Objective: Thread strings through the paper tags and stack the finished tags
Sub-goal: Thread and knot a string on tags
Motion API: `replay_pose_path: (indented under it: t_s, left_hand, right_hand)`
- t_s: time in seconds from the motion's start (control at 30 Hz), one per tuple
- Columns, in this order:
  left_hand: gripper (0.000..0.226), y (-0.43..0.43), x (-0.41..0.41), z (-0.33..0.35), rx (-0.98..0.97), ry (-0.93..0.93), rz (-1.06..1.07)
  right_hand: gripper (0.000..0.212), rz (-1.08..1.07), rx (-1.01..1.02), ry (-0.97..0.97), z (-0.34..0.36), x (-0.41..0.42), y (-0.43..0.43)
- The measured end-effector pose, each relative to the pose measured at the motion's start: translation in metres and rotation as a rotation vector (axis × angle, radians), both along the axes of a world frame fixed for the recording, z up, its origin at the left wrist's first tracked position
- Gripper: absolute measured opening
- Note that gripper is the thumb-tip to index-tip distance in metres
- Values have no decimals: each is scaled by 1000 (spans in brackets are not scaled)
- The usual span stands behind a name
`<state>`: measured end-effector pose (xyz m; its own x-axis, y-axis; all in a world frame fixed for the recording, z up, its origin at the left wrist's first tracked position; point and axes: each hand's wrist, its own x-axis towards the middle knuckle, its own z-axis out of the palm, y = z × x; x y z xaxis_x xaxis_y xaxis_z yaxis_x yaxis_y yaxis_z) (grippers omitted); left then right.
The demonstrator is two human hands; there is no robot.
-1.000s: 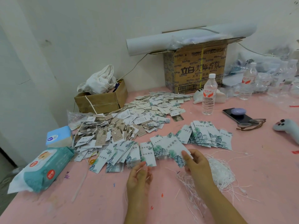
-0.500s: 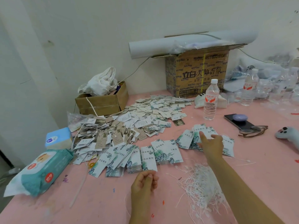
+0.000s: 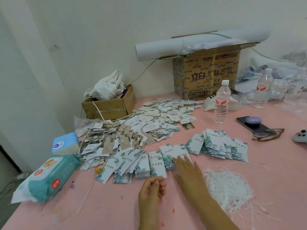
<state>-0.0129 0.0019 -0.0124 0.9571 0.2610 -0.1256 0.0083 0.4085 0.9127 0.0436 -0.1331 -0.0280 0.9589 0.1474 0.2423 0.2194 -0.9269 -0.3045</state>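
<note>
Here, right hand [image 3: 186,174] flat on tags [image 3: 168,152]

Left hand [image 3: 152,188] curled (fingers bunched); right hand [image 3: 187,173] flat, outstretched.

The left hand [image 3: 152,188] curls its fingers [image 3: 159,184] inward; whether a string is pinched inside them is too fine to tell. The right hand [image 3: 187,173] lies flat over the near end of a leaf-print tag stack [image 3: 167,155], hiding it. The bottom edge cuts off both forearms. The right edge crops a grey plush toy [image 3: 301,136]. White cloth [image 3: 108,85] hides what is inside the small cardboard box [image 3: 108,109].
</note>
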Motion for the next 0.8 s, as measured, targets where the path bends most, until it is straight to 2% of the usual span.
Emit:
replay_pose_path:
  t_s: [0.1,0.17,0.27,0.43,0.53,0.63,0.73,0.8]
  left_hand:
    - [26,0,0,-1,23,7,-6]
    - [26,-1,0,-2,31,8,-12]
    - [26,0,0,-4,46,13,-12]
    - [26,-1,0,-3,68,8,-9]
    - [26,-2,-1,-2,87,9,-12]
    - [26,-2,-2,-1,90,12,-14]
    - [25,-2,-2,0,83,12,-20]
    - [25,-2,-2,2,89,13,-27]
  right_hand:
    - [47,-68,-39,-160,8,-3,-1]
    - [48,-97,19,-302,9,-1,-4]
    - [46,-67,38,-384,8,0,-6]
    - [53,-13,41,-397,9,1,-3]
    - [58,-24,-38,-230,7,1,2]
    - [61,25,-9,-123,3,1,-1]
    - [75,51,78,-204,8,0,-5]
    - [68,46,75,-280,12,-1,-5]
